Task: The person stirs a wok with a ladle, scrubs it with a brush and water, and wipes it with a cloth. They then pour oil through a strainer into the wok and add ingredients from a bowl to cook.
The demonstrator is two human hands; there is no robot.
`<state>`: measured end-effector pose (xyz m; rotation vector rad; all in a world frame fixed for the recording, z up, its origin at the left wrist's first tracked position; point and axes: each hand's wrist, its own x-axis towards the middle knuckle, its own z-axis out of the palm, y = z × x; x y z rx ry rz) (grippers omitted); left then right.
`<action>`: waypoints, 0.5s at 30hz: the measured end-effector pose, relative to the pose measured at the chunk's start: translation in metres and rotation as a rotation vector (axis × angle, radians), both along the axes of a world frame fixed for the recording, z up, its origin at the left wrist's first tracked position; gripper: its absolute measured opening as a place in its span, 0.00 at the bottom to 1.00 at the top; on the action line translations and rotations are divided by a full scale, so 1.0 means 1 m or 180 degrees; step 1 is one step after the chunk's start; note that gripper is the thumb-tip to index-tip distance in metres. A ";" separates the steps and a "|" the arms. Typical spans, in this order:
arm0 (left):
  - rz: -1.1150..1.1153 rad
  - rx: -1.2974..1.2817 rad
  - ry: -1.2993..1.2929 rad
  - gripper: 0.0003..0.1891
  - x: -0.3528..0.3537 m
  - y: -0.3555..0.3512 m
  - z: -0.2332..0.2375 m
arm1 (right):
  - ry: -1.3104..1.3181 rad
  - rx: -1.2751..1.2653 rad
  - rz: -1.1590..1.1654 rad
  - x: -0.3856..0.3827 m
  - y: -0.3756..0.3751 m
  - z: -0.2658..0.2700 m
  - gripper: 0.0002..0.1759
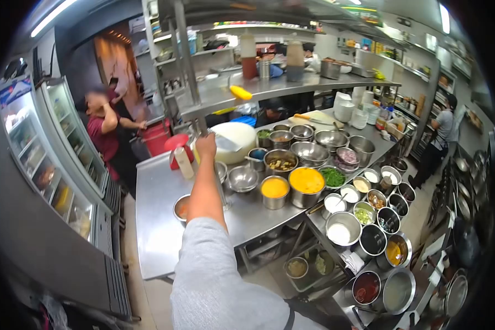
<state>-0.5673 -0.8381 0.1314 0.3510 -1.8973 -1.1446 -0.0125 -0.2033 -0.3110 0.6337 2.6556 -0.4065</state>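
My left arm reaches forward over the steel counter (159, 220). My left hand (206, 146) is closed beside the metal post, its fingers mostly hidden from me. A broad grey blade, seemingly a knife (228, 143), sticks out to the right of the fist, over a large round white cutting board or tub (245, 132). A squeeze bottle (184, 165) and a red lidded container (176, 144) stand left of the hand. Closer to me are an empty steel bowl (243, 179) and a small bowl with orange bits (182, 208). My right hand is out of view.
Pots of yellow sauce (307, 180), chopped greens (332, 177) and several steel containers crowd the right. An overhead shelf (291, 83) spans the counter. A person in a maroon shirt (107, 132) stands by glass-door fridges (71, 126); another person (441, 129) is far right.
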 end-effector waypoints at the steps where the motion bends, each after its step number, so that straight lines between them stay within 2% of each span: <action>1: -0.0096 0.0399 0.0032 0.19 0.008 0.006 0.007 | -0.0007 -0.0007 0.0010 0.000 0.000 0.001 0.09; 4: -0.0263 0.0693 0.0034 0.19 0.004 0.003 0.004 | -0.0048 -0.0010 0.0046 0.001 -0.002 0.001 0.10; 11: -0.0199 0.0625 0.0147 0.19 0.019 0.016 0.012 | -0.0155 0.0004 0.0047 0.016 -0.002 -0.003 0.11; 14: 0.0237 0.0227 0.0106 0.22 0.009 0.008 0.005 | -0.0222 0.0044 0.0036 0.036 -0.004 -0.006 0.11; 15: 0.0103 0.0216 -0.0016 0.23 -0.008 -0.004 -0.007 | -0.0257 0.0060 0.0009 0.046 -0.005 -0.008 0.12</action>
